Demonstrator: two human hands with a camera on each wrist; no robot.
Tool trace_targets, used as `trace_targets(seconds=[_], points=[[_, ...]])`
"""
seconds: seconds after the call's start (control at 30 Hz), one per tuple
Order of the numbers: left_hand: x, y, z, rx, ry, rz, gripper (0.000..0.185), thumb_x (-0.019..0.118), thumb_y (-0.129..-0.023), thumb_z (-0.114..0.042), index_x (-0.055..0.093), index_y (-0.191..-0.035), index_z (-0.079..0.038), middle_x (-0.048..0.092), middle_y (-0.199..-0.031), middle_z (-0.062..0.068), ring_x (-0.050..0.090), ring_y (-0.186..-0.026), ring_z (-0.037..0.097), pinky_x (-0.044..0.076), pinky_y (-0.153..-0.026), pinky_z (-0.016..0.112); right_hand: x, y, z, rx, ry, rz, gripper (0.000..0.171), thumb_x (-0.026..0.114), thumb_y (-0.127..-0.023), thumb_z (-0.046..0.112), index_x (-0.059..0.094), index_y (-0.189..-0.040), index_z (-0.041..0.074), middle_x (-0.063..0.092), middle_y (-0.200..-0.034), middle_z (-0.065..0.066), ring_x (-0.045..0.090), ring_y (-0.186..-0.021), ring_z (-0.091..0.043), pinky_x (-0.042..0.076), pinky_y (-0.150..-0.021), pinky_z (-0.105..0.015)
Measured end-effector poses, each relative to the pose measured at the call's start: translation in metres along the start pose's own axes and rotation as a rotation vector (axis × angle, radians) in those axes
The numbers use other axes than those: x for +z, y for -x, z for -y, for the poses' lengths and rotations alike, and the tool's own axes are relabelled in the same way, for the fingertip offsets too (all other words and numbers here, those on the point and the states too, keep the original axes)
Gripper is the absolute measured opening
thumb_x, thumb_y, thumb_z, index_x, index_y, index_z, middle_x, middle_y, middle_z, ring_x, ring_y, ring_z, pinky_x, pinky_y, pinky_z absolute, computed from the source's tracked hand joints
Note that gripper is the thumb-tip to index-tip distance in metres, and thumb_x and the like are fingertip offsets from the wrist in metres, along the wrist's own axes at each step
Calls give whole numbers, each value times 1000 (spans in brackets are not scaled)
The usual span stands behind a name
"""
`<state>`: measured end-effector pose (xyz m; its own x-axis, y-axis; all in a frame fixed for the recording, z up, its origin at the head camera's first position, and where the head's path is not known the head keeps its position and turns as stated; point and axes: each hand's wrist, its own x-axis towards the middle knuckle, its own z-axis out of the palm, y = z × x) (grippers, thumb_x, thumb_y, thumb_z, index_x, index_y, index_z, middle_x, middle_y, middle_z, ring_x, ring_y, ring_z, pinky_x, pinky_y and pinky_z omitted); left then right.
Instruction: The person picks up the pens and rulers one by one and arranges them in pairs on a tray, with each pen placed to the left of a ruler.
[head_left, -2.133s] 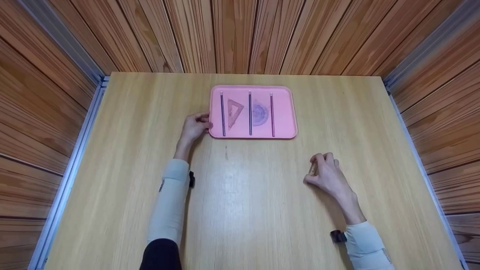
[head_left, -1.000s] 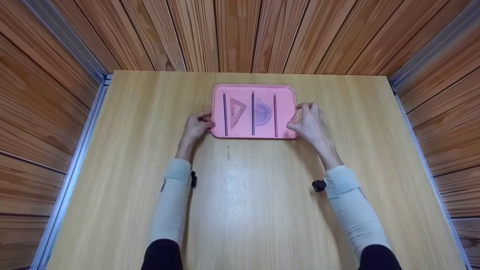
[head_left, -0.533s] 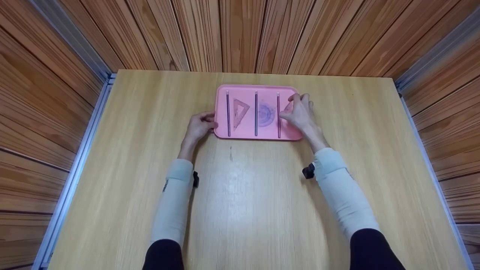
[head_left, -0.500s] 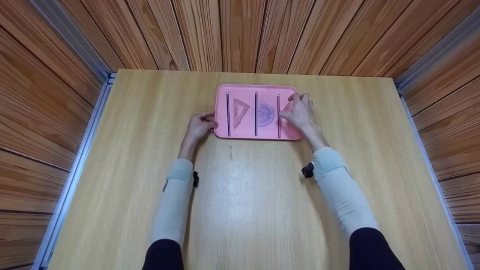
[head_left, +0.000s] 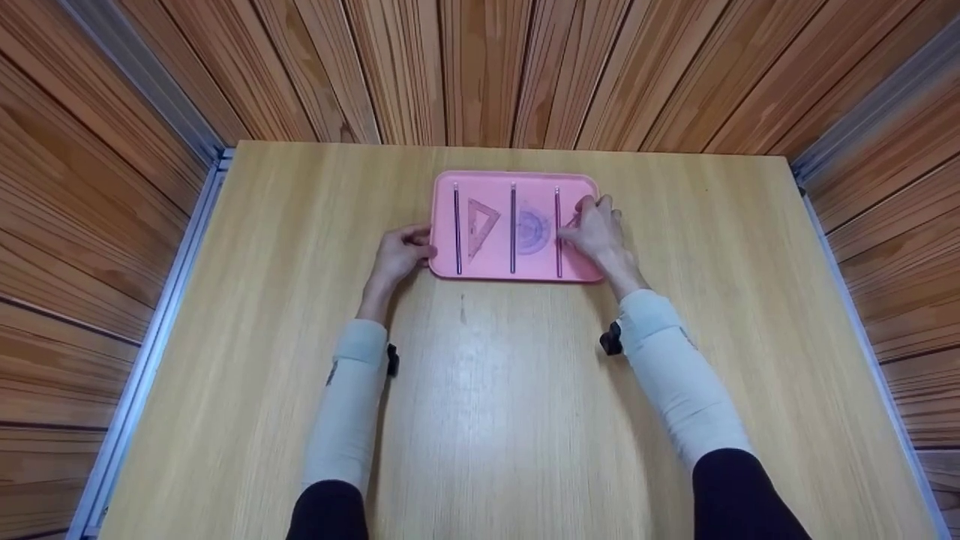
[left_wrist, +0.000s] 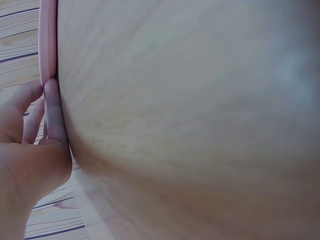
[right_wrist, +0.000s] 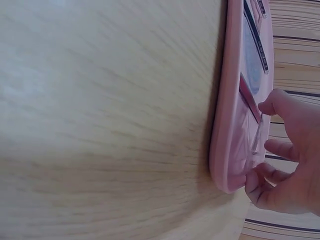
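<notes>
A pink tray [head_left: 577, 266] lies near the far side of the table. My left hand [head_left: 397, 255] pinches its left rim, thumb on the edge, as the left wrist view also shows. My right hand [head_left: 596, 229] is over the tray's right part and holds a clear plastic set square [right_wrist: 257, 137] between thumb and fingers, low over the tray; whether it touches the tray is unclear. On the tray lie a dark pencil [head_left: 457, 232], a pinkish set square [head_left: 473, 232], a second dark pencil [head_left: 513, 229], a bluish protractor [head_left: 534, 234] and a reddish pencil [head_left: 558, 251].
The light wooden table [head_left: 480, 390] stretches in front of the tray. Wood-plank walls [head_left: 480, 67] stand behind and at both sides, with metal rails [head_left: 157, 337] along the table's side edges.
My right hand has carried the clear set square from the table's right side to the tray's right part and lowered it. My left hand has stayed at the tray's left rim.
</notes>
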<state>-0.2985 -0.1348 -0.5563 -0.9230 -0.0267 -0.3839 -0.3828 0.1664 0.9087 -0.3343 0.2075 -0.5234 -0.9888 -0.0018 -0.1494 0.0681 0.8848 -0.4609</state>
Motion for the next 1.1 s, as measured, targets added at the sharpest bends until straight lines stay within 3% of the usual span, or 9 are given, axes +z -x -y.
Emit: trace_targets(seconds=[0.23,0.53,0.77,1.1], points=[[-2,2,-1,6,2,4,46,69,-88,-3,63,-133,-13,65,-107,8,65,-91,20,60,-77,28,0,3,2,-55,81,44,31,61,-92,17,61,-115,-3,49,-122,-23,49,-107,-38,46,-92,-50],[0,2,0,32,1,0,46,69,-88,-1,63,-133,-11,64,-105,9,64,-87,18,59,-72,25,7,8,-5,-86,57,-19,34,60,-93,21,63,-117,-3,49,-121,-21,49,-110,-39,45,-92,-51],[0,3,0,29,-12,-4,48,68,-88,-1,61,-135,-11,63,-105,8,64,-85,17,60,-74,26,13,16,-14,-175,46,-94,34,59,-95,20,65,-119,-3,53,-123,-24,51,-111,-42,45,-95,-52],[5,5,-7,36,-136,-9,48,63,-92,-1,58,-138,-11,62,-108,8,61,-91,18,57,-76,25,11,29,-24,-244,-46,-108,40,60,-94,15,59,-130,-3,51,-128,-24,50,-118,-42,41,-105,-52]])
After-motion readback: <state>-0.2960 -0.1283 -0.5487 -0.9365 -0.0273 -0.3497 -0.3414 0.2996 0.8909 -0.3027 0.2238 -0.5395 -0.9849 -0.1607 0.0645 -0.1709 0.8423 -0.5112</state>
